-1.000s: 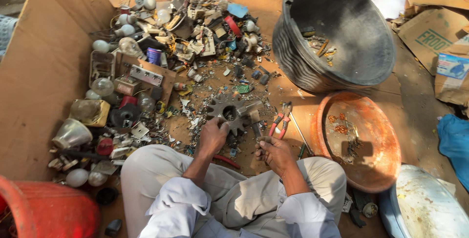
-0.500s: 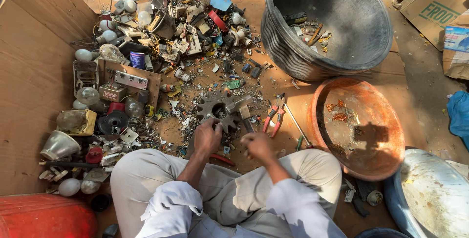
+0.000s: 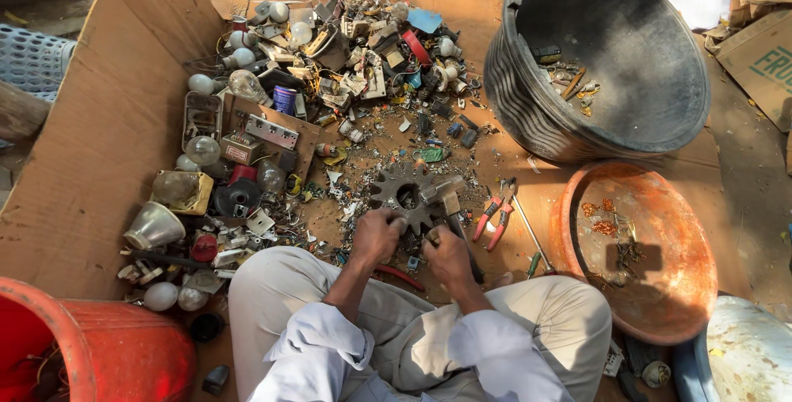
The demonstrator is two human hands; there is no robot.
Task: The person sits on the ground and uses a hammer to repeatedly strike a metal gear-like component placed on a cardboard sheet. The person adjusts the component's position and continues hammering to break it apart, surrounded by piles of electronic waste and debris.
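I sit cross-legged on cardboard with both hands close together just below a rusty toothed gear (image 3: 404, 194). My left hand (image 3: 375, 237) and my right hand (image 3: 447, 255) have their fingers curled on a small scrap piece (image 3: 417, 233) held between them; the fingers hide most of it. A metal hammer head (image 3: 447, 196) rests against the gear's right side. Red-handled pliers (image 3: 493, 219) lie on the cardboard to the right of my right hand, with a thin screwdriver (image 3: 532, 241) beside them.
A heap of scrap electronics and bulbs (image 3: 346, 64) fills the cardboard sheet (image 3: 99, 138) ahead and to the left. A black tub (image 3: 516, 113) stands at the upper right. A rusty orange bowl (image 3: 668, 303) sits to the right and a red bucket (image 3: 115, 344) at the lower left.
My right hand has let go of the red-handled pliers, which now lie beside the gear. It has moved left to join my left hand below the gear.
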